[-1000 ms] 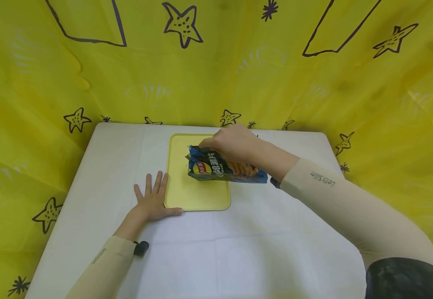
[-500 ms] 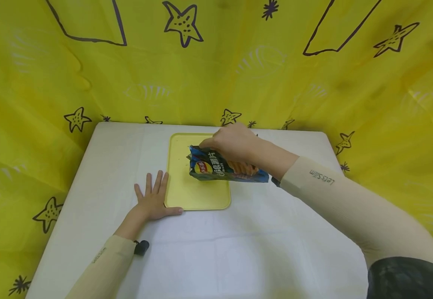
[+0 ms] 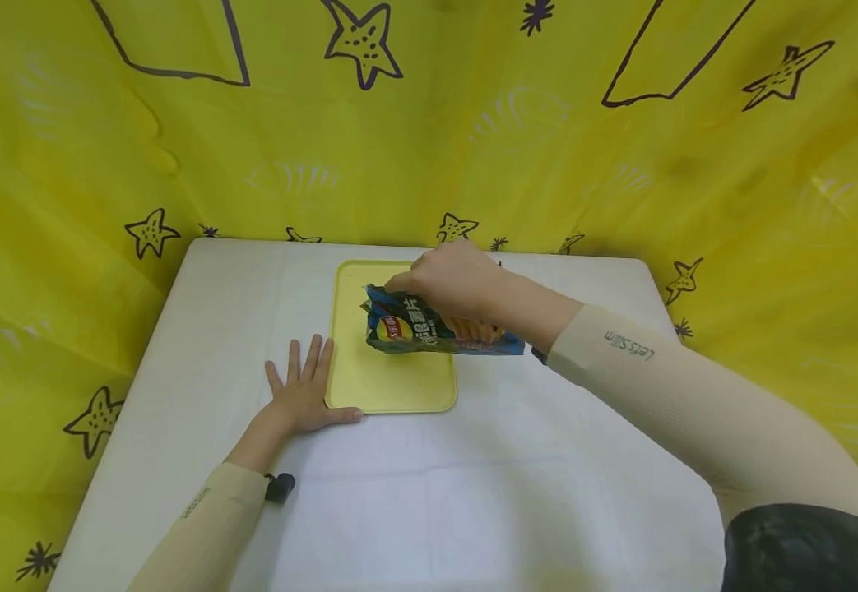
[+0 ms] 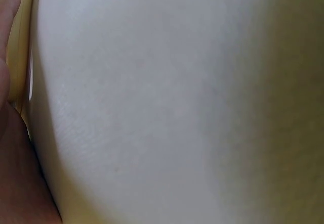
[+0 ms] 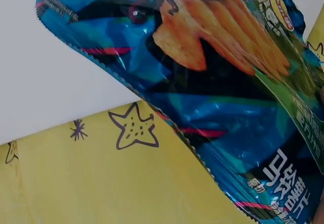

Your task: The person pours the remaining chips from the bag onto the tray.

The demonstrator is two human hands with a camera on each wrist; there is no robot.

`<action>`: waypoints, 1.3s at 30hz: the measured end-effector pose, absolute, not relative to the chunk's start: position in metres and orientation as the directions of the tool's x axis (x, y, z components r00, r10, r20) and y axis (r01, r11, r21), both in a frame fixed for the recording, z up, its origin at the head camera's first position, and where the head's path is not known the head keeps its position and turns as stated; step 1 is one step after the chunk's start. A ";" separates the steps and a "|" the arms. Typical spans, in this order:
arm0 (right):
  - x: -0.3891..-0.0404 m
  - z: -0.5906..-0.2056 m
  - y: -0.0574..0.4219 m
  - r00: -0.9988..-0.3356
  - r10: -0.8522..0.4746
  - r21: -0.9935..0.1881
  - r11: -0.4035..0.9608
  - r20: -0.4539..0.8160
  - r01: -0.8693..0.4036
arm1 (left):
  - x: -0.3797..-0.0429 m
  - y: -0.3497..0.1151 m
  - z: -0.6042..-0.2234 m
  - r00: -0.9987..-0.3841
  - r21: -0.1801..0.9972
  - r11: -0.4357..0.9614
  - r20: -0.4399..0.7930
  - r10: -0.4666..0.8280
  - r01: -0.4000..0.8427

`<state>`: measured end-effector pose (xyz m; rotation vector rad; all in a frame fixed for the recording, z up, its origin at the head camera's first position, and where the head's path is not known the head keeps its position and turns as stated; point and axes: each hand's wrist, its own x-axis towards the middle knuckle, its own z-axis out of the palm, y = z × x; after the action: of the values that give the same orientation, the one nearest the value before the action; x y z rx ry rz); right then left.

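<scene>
My right hand [image 3: 454,278] grips a blue and dark potato chip bag [image 3: 429,330] from above. The bag lies on its side over a pale yellow tray [image 3: 391,390], its crumpled end toward the left and its other end past the tray's right edge. In the right wrist view, pictured chips and white lettering show on the shiny chip bag [image 5: 202,95]. Flat on the table, fingers spread, my left hand [image 3: 301,403] rests at the tray's lower left corner, thumb along the near edge. The left wrist view catches only part of that hand [image 4: 17,173] beside the tray's rim.
A white-covered table [image 3: 429,510] carries the tray near its back edge. Behind and on both sides hangs a yellow cloth [image 3: 429,148] printed with dark starfish. A small black wrist camera [image 3: 280,487] sits on the left wrist.
The right hand and the chip bag have shifted slightly to the left over the tray. The left hand stays in place at the tray's corner.
</scene>
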<state>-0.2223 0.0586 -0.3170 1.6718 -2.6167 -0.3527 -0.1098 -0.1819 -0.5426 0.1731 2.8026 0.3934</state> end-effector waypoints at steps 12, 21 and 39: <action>-0.221 -0.320 0.056 -0.412 -0.904 0.210 0.383 -0.112 -0.899 | -0.110 -0.181 -0.539 -0.945 0.279 0.957 -0.281 0.167 0.086; -0.223 -0.319 0.055 -0.417 -0.901 0.238 0.381 -0.122 -0.893 | -0.110 -0.182 -0.541 -0.940 0.257 0.963 -0.301 0.162 0.083; -0.225 -0.317 0.060 -0.379 -0.919 0.227 0.348 -0.110 -0.910 | -0.110 -0.181 -0.538 -0.942 0.273 0.959 -0.293 0.164 0.082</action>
<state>-0.2251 0.0597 -0.3166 1.7293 -2.5487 -0.3910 -0.1098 -0.1808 -0.5378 0.1798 2.7937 0.3701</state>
